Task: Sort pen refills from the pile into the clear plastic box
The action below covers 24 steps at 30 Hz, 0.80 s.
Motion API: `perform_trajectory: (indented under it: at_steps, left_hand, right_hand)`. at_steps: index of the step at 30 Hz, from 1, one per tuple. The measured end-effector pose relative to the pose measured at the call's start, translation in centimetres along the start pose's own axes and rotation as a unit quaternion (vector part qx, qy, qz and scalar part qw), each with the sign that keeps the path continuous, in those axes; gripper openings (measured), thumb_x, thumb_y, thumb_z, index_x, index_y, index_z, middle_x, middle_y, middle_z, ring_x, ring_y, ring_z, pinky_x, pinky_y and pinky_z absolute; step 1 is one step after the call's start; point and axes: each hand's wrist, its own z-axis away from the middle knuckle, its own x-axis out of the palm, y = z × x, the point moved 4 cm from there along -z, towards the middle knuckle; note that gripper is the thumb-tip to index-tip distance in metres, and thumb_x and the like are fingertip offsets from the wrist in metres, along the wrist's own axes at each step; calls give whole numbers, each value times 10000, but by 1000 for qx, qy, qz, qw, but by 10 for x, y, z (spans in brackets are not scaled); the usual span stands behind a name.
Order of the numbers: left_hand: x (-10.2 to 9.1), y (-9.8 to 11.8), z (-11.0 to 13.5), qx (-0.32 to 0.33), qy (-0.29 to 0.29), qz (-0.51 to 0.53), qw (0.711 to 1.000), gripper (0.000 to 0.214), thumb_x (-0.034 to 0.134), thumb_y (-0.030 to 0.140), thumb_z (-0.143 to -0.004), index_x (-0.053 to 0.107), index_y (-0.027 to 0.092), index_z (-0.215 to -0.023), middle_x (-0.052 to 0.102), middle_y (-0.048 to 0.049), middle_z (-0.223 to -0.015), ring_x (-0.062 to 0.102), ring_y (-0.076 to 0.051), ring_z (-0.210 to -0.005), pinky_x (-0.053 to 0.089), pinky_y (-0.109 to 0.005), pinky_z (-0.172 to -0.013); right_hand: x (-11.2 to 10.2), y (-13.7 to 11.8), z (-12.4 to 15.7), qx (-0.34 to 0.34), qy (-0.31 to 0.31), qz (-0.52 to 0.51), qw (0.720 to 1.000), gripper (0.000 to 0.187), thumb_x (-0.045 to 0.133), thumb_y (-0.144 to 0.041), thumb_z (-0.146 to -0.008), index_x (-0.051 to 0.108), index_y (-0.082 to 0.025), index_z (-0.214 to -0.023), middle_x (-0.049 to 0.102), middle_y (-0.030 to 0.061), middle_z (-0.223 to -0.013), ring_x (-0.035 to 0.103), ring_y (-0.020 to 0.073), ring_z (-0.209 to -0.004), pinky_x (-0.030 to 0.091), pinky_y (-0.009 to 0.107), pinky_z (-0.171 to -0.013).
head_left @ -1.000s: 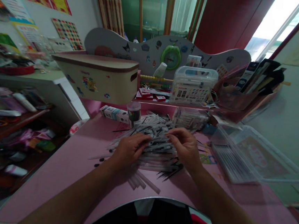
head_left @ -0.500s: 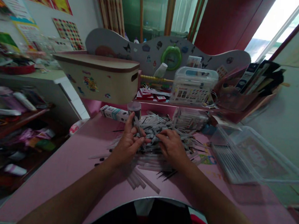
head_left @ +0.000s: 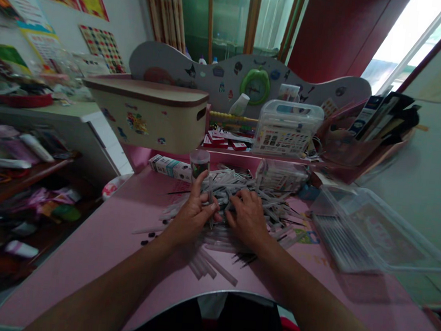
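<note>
A spread heap of translucent pen barrels (head_left: 227, 177) and thin refills lies on the pink desk under both hands. My left hand (head_left: 193, 212) is closed on a slim translucent pen barrel (head_left: 211, 186), held nearly upright between thumb and fingers. Bent down into the heap, my right hand (head_left: 250, 215) has its fingertips pressed together among the pieces; what they grip is hidden. Closer to me lie several loose pale barrels (head_left: 217, 269) and dark-tipped refills (head_left: 245, 259). Behind my left hand stands a clear round cup (head_left: 200, 157) with dark contents.
A long printed box (head_left: 170, 167) lies at the back left, and a clear plastic case (head_left: 281, 176) at the back right. An open clear box (head_left: 400, 233) with a row of grey sticks (head_left: 337, 242) sits to the right. A beige lidded bin (head_left: 147, 120) overhangs the back left.
My right hand has lowered deeper into the heap, its fingers more bent. The barrel in my left hand has turned more upright. The view has shifted slightly.
</note>
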Motion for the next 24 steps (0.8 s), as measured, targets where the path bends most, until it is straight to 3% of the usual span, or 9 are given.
perform_trajectory:
  at_steps: [2,5,8,11,13,15,18,21,24]
  left_hand:
    - [0,-3,0,-10,-11,-3,1000,751,581,239,-898,158,350,-1509,580,38,-866,639,-101,-646,514,-259,-668]
    - [0,-7,0,-25,-24,-64,997,451,543,243,-907,479,238,-1354,599,7,-849,615,-110,-656,486,-248,-649]
    - [1,-4,1,-5,-38,-166,985,329,491,230,-925,611,209,-1231,645,-17,-841,617,-146,-712,479,-270,-671]
    - [5,6,3,47,-54,-265,962,309,481,220,-926,662,218,-1177,698,-37,-904,643,-202,-863,484,-323,-777]
    - [8,11,3,78,-62,-308,946,295,485,222,-927,680,221,-1148,717,-52,-1013,642,-225,-966,468,-352,-861]
    - [8,13,3,89,-54,-321,941,284,491,226,-925,687,216,-1130,718,-58,-1056,642,-229,-979,462,-354,-875]
    - [2,12,3,67,0,-293,954,285,500,259,-925,671,209,-1147,704,-38,-895,636,-199,-813,476,-313,-754]
    - [-7,11,3,40,71,-200,976,284,516,315,-927,639,211,-1161,642,2,-764,576,-151,-665,450,-255,-636]
    - [-13,14,2,32,138,-106,984,244,549,334,-904,628,194,-1088,624,14,-723,540,-127,-631,425,-218,-600]
  right_hand:
    - [-3,2,0,-4,25,-59,998,200,644,-192,-797,649,-169,-995,605,133,-1034,502,296,-992,429,449,-879]
    - [-8,11,-1,32,51,-225,973,225,595,-156,-784,602,-174,-1008,618,71,-925,563,210,-850,470,362,-803]
    - [-6,22,1,115,37,-416,901,229,615,-210,-775,543,-193,-992,579,-8,-814,558,127,-688,467,258,-656]
    - [-4,27,3,162,22,-540,826,260,663,-268,-753,485,-207,-933,544,-40,-784,548,98,-667,444,208,-598]
    - [-4,28,4,175,12,-582,794,291,686,-276,-735,460,-211,-907,535,-51,-765,531,88,-637,426,192,-564]
    - [-4,29,4,178,8,-598,781,305,693,-285,-728,448,-215,-897,538,-53,-761,511,82,-607,417,191,-545]
    - [-7,32,5,170,22,-561,810,269,653,-282,-745,459,-218,-921,538,-49,-759,485,85,-589,408,201,-549]
    - [-14,32,7,122,16,-434,892,223,598,-208,-753,508,-206,-957,529,-37,-744,483,102,-607,400,223,-575]
    - [-22,24,9,12,-8,-281,960,210,579,-139,-732,574,-185,-937,559,14,-806,520,146,-717,421,269,-661]
